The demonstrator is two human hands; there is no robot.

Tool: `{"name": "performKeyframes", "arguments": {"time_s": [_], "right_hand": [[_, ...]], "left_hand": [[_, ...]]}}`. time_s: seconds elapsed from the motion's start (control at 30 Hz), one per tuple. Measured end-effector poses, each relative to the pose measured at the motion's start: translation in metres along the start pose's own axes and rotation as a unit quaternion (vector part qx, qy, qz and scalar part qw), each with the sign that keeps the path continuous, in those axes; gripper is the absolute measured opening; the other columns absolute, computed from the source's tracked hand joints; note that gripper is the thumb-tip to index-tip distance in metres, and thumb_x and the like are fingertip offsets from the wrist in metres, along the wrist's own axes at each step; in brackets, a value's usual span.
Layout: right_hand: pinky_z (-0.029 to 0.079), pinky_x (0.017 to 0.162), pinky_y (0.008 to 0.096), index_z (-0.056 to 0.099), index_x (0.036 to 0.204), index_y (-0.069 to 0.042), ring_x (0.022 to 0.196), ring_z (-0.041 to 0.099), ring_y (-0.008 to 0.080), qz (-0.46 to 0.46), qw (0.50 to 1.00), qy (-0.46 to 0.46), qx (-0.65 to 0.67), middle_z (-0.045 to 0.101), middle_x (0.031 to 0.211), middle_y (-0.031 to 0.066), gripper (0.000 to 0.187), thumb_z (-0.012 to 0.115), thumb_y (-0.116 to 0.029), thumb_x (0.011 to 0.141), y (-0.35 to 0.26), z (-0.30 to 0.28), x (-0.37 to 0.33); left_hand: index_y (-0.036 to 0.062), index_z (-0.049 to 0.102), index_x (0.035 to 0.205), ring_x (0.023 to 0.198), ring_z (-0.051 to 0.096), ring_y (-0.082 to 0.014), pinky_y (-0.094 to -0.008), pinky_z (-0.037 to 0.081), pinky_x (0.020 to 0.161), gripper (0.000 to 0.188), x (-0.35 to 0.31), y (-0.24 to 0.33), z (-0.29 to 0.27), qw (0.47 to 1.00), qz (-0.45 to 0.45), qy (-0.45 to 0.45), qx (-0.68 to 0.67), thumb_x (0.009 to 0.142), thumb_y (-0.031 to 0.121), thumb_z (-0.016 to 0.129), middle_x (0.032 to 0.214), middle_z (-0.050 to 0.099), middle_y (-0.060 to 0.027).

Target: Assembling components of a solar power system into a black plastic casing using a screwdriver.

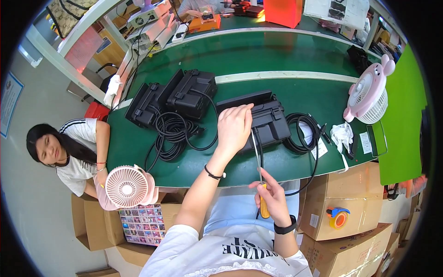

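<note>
A black plastic box (272,121) with side latches and a raised flat black panel lies on the green bench in front of me. My left hand (234,125) grips its left part, fingers together over the top. In my right hand (273,196) is a screwdriver (264,203) with a yellow handle. Its long metal shaft points away from me, and the tip reaches the box's near side, beside a black cable (260,144) that comes out there. Whether the tip sits in a screw is hidden. More of the cable lies coiled (301,134) right of the box.
Two similar black boxes (189,94) with a coiled cable (173,134) stand on the left. Pink fans (127,187) (369,94) stand at both sides. Crumpled white tissue (341,136) and pens (326,133) lie right. Cardboard boxes (346,198) are below. A person (76,152) sits at left.
</note>
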State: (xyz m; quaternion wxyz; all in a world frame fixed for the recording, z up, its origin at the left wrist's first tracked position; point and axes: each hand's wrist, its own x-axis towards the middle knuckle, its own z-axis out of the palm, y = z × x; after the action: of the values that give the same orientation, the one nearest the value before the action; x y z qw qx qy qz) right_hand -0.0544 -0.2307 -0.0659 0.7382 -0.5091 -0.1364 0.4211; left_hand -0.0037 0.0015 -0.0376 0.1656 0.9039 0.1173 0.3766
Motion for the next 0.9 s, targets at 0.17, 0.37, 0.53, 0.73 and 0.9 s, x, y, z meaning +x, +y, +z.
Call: {"name": "performKeyframes", "arguments": {"time_s": [0.17, 0.37, 0.53, 0.73, 0.9], "right_hand": [[0.043, 0.05, 0.0197, 0.035, 0.151, -0.007, 0.056, 0.047, 0.0072, 0.068, 0.971, -0.052, 0.221, 0.062, 0.109, 0.0133, 0.055, 0.054, -0.01, 0.1, -0.014, -0.017, -0.002], [0.042, 0.052, 0.0185, 0.039, 0.148, -0.008, 0.057, 0.049, 0.0065, 0.064, 0.986, -0.107, 0.111, 0.061, 0.1, 0.0099, 0.054, 0.056, -0.008, 0.097, -0.004, -0.045, -0.014], [0.043, 0.049, 0.0194, 0.044, 0.14, -0.005, 0.055, 0.052, 0.0072, -0.079, 0.996, 0.013, 0.05, 0.062, 0.091, 0.0077, 0.055, 0.065, -0.002, 0.089, -0.011, -0.078, -0.037], [0.043, 0.052, 0.0167, 0.045, 0.11, -0.009, 0.061, 0.049, 0.0024, -0.215, 0.958, 0.185, -0.043, 0.063, 0.112, 0.0102, 0.027, 0.062, 0.002, 0.092, -0.036, -0.073, -0.01], [0.045, 0.065, 0.0184, 0.043, 0.105, -0.009, 0.074, 0.05, 0.0051, -0.287, 0.941, 0.16, -0.077, 0.064, 0.115, 0.0132, 0.031, 0.067, 0.002, 0.088, -0.044, -0.046, 0.023]], "left_hand": [[0.0069, 0.071, 0.105, 0.095, 0.067, -0.0257, -0.04, 0.047, 0.09, 0.021, 0.0, 0.004, 0.0, 1.0, 0.004, 0.007, 0.0, 0.095, 0.014, 0.054, 0.099, 0.072, -0.0087], [0.0079, 0.071, 0.106, 0.096, 0.067, -0.0264, -0.0394, 0.048, 0.09, 0.019, -0.008, 0.008, -0.009, 0.999, 0.028, 0.029, -0.021, 0.094, 0.012, 0.057, 0.1, 0.072, -0.0092], [0.0068, 0.07, 0.112, 0.1, 0.065, -0.0307, -0.0409, 0.046, 0.092, 0.026, -0.03, -0.006, -0.028, 0.994, 0.057, 0.042, -0.079, 0.087, 0.013, 0.067, 0.106, 0.071, -0.0119], [0.0043, 0.07, 0.097, 0.089, 0.064, -0.0317, -0.046, 0.046, 0.087, 0.036, -0.094, -0.021, -0.037, 0.983, 0.125, 0.107, -0.081, 0.089, 0.039, 0.068, 0.092, 0.069, -0.0117], [0.0092, 0.07, 0.086, 0.098, 0.066, -0.0344, -0.0527, 0.044, 0.098, 0.041, -0.136, -0.025, -0.032, 0.962, 0.237, 0.133, -0.001, 0.092, 0.049, 0.063, 0.098, 0.071, -0.0097]]}}
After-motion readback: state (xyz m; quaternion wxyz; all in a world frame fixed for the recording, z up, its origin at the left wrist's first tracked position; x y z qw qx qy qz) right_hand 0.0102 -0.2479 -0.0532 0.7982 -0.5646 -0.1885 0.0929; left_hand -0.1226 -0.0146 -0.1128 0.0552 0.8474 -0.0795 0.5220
